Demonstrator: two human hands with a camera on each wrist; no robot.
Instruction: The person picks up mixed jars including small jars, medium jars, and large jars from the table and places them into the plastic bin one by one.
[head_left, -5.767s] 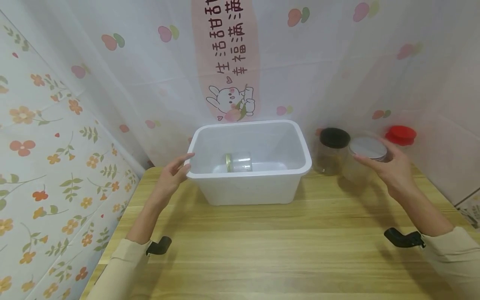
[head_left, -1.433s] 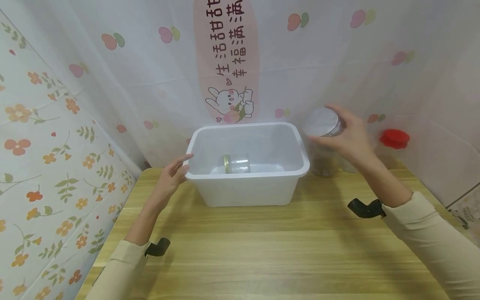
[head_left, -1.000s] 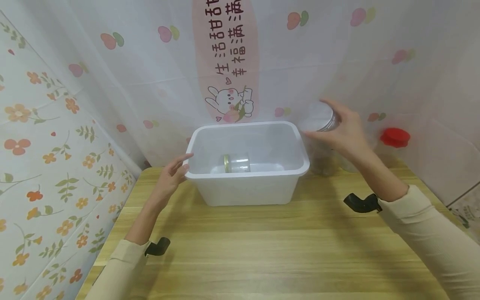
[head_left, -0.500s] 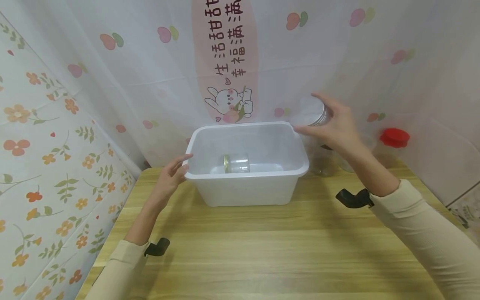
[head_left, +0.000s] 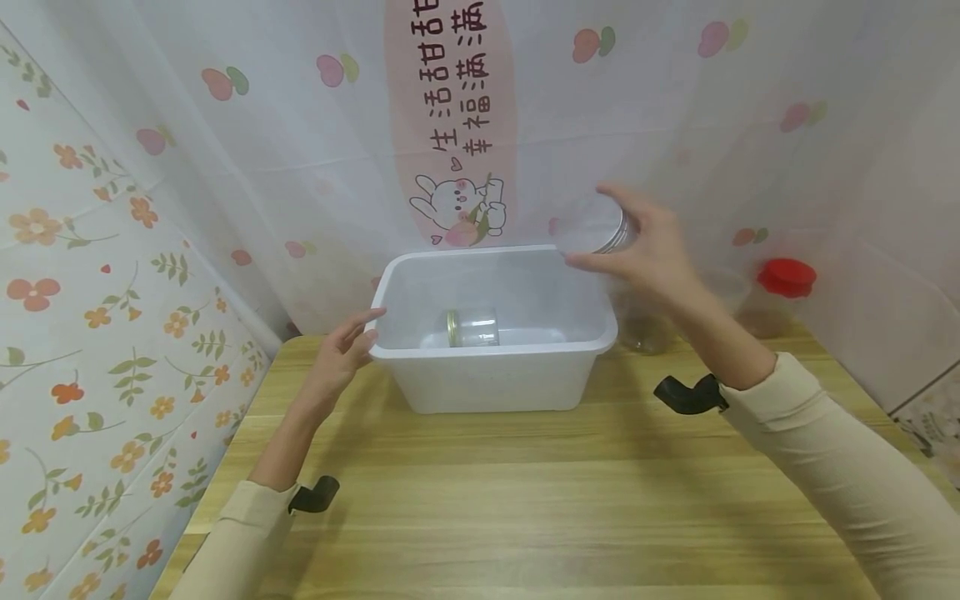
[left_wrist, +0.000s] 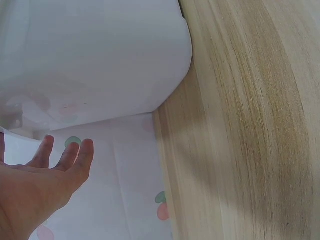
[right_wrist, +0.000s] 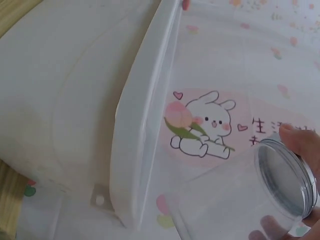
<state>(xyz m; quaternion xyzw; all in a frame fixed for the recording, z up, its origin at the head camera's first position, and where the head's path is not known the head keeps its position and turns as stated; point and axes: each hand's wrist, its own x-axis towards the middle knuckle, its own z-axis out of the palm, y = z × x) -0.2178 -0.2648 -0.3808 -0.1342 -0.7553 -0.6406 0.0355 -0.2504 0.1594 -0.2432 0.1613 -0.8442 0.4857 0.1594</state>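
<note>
My right hand [head_left: 648,246] grips a clear jar [right_wrist: 225,195] near its silver-rimmed lid [head_left: 597,223]. The jar is tilted and hangs above the back right corner of a white plastic bin [head_left: 495,382]; its body is hard to make out in the head view. In the right wrist view, the jar's base points toward the bin's rim [right_wrist: 131,130]. My left hand [head_left: 337,357] rests at the bin's left rim, its fingers loosely extended in the left wrist view. Inside the bin lies another clear jar [head_left: 477,327] on its side, with a gold lid.
A red-lidded jar [head_left: 787,277] stands at the back right of the wooden table [head_left: 480,492]. Another clear jar [head_left: 647,335] stands right of the bin, partly hidden behind my right hand. Patterned curtains [head_left: 637,108] hang behind and at the left.
My right hand has lifted the silver-lidded jar from the table on the right and carried it leftward to the bin's right end, tilting it. My left hand has stayed at the rim.
</note>
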